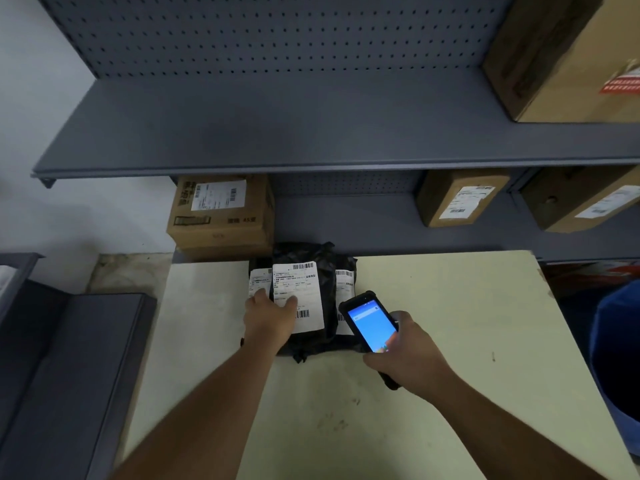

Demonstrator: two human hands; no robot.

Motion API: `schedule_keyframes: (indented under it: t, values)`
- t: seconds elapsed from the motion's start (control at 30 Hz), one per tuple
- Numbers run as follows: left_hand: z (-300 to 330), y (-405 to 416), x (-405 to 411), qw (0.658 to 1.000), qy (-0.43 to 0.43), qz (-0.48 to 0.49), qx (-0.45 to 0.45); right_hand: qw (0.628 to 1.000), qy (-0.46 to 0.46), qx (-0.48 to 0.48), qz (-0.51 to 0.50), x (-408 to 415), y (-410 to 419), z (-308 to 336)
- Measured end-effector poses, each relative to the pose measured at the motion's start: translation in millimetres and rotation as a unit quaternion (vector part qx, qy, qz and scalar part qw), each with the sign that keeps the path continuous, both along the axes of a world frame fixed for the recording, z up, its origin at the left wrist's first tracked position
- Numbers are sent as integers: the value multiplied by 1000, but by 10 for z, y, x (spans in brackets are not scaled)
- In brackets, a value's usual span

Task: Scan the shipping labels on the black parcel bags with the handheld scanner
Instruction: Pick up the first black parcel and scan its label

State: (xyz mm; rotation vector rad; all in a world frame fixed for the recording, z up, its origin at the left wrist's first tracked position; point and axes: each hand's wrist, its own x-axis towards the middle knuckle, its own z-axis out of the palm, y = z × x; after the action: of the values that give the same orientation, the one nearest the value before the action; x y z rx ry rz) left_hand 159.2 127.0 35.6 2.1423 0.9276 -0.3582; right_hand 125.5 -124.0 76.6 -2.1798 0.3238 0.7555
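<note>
A stack of black parcel bags (322,271) lies at the far edge of a pale table (450,341). The top bag carries a white shipping label (304,289) with barcodes; two more labels peek out to its left (258,280) and right (344,282). My left hand (270,315) rests on the top bag's left side, thumb on the label, fingers over its edge. My right hand (408,351) grips a black handheld scanner (372,323) with a lit blue screen, just right of the bags and tilted toward them.
A grey metal shelf (277,140) with pegboard back overhangs the table's far side. Cardboard boxes (221,216) (460,199) (585,202) sit under it, another (568,53) on top. Grey panels (69,375) lie to the left, a blue bin (620,358) to the right.
</note>
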Motion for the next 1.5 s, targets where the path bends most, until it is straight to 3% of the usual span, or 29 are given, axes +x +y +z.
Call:
schedule_keyframes:
  t: [0.77,1.1,1.27,1.5]
  values:
    - [-210,-317,453,996,69,46,-6,999,5,31,-26,95,-87,-46]
    - [-115,-516,470,998,45,35,16,999,12,35,-21,122,-197,1]
    - [-57,-544,444,995,77,8,58,1000,9,25,-10,128,-296,58]
    - [134,-468,436,997,40,60,-32,1000,-12,-12,26,159,-427,222]
